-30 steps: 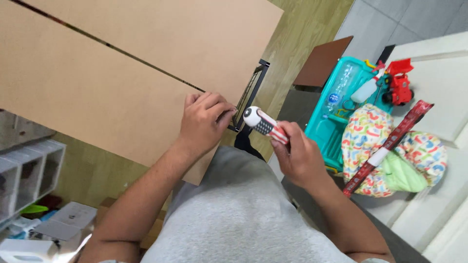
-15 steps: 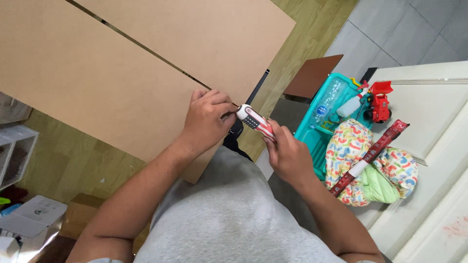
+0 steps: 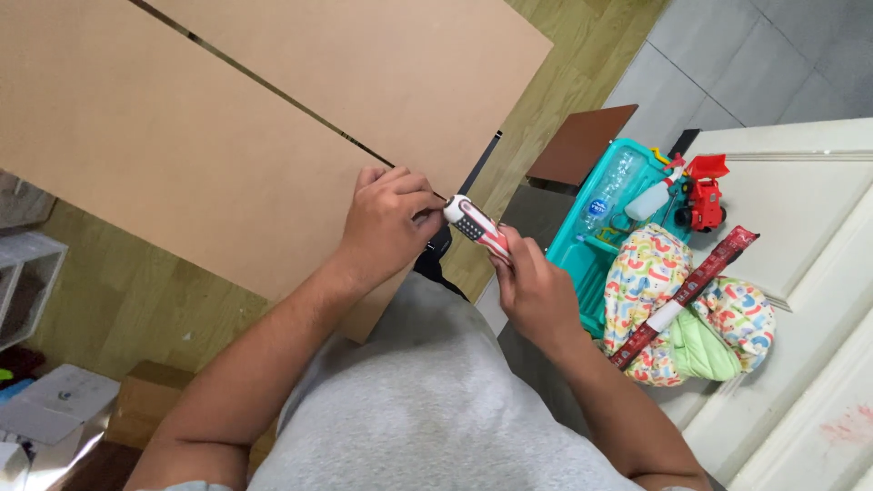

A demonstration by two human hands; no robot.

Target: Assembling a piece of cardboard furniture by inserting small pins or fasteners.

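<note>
My left hand (image 3: 389, 223) rests with fingers curled on the edge of a large brown fibreboard panel (image 3: 209, 136), pinching at its rim close to the tool's tip. My right hand (image 3: 536, 286) grips a screwdriver (image 3: 477, 227) with a red, white and black handle, its tip pointing at the panel's edge by my left fingers. A thin dark gap (image 3: 273, 91) runs between this panel and a second brown panel (image 3: 382, 64) behind it. What my left fingers pinch is hidden.
A teal plastic bin (image 3: 591, 245) holds a plastic bottle (image 3: 611, 186) and a red toy vehicle (image 3: 702, 193). Beside it lie a colourful patterned cloth (image 3: 655, 282) and a long red roll (image 3: 687, 295). A white door panel (image 3: 800, 227) lies at right, white shelving (image 3: 23, 282) at left.
The view shifted, so hands and panels sit a little differently in frame. My right hand has brought the screwdriver closer to my left fingers at the panel's edge.
</note>
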